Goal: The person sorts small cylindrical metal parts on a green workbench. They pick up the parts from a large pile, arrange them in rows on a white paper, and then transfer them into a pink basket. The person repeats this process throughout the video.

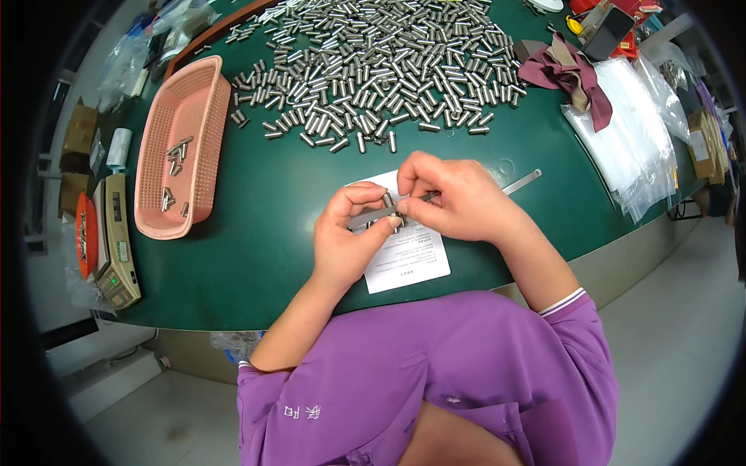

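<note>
In front of me both hands meet over a printed white sheet [408, 264]. My left hand [342, 237] is closed, its thumb and fingers around a shiny metal pin [388, 199]. Against that pin lies a long flat metal strip [522, 182], its kind not clear, running under my right hand and out to the right. My right hand [458, 198] is closed in a pinch on the strip close to the pin. Part of the strip and the pin's lower portion are hidden by fingers.
A big heap of metal pins [381, 70] covers the far middle of the green table [264, 264]. At left stand a pink basket [183, 221] with several pins and a scale [116, 241]. Plastic bags [622, 140] and a maroon cloth [571, 78] lie at right.
</note>
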Tool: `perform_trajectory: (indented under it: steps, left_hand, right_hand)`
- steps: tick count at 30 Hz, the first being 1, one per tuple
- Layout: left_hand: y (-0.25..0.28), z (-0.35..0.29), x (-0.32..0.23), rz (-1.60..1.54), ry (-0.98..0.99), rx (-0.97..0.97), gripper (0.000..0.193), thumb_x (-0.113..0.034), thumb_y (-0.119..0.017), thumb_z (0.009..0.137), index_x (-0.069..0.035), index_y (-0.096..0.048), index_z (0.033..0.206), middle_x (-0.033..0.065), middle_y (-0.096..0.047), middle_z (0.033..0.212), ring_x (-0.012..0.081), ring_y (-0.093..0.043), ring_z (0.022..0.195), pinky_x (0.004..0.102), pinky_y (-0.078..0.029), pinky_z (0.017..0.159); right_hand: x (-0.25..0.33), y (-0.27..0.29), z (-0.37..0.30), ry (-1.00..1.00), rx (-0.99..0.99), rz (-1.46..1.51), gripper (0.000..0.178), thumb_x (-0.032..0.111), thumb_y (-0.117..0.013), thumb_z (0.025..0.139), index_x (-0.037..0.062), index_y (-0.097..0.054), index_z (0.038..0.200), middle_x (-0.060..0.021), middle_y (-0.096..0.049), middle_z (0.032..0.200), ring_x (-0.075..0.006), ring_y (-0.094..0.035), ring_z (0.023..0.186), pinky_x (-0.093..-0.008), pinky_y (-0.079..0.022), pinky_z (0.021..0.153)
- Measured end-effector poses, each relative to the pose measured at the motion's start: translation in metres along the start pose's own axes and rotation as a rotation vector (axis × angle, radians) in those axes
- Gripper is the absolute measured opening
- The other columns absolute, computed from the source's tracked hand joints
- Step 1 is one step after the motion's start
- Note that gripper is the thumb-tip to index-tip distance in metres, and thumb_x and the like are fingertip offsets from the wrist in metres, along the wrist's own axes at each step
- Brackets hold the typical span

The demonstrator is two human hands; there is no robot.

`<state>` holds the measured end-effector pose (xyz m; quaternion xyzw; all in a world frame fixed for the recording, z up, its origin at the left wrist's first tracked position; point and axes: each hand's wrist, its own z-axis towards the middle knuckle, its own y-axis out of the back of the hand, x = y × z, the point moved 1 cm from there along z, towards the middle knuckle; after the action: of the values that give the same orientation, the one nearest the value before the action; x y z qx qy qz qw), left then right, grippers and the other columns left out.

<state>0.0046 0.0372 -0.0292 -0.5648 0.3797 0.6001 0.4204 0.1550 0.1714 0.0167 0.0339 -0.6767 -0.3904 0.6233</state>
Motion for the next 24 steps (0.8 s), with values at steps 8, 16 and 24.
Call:
perform_trajectory:
  steps: [8,16,24]
  left_hand:
    - [0.005,0.002,0.002,-0.121,0.02,0.001,0.035,0.01,-0.071,0.08,-0.003,-0.058,0.11,0.0129,-0.06,0.117,0.0207,-0.066,0.1,0.0335,-0.052,0.091]
    - [0.006,0.0,0.007,-0.179,0.063,0.015,0.034,0.009,-0.074,0.079,-0.003,-0.059,0.108,0.0129,-0.059,0.119,0.0194,-0.065,0.103,0.0331,-0.052,0.092]
    - [0.007,0.001,0.005,-0.119,0.035,0.049,0.035,0.011,-0.072,0.08,-0.003,-0.058,0.109,0.0121,-0.06,0.118,0.0188,-0.066,0.101,0.0321,-0.053,0.091]
  right_hand:
    - [-0.016,0.029,-0.004,-0.224,-0.014,0.321,0.018,0.014,-0.068,0.084,0.0074,-0.055,0.095,-0.0029,-0.065,0.065,-0.0127,-0.058,0.043,-0.0288,-0.046,0.045]
    - [-0.007,0.021,0.002,-0.246,0.058,0.092,0.02,0.024,-0.069,0.082,0.0102,-0.056,0.09,-0.0075,-0.071,0.078,-0.0295,-0.067,0.068,-0.0391,-0.051,0.062]
    - [-0.017,0.012,0.003,-0.028,-0.029,0.011,0.02,0.021,-0.069,0.082,0.0103,-0.057,0.095,-0.0081,-0.069,0.073,-0.0265,-0.069,0.064,-0.0379,-0.053,0.059]
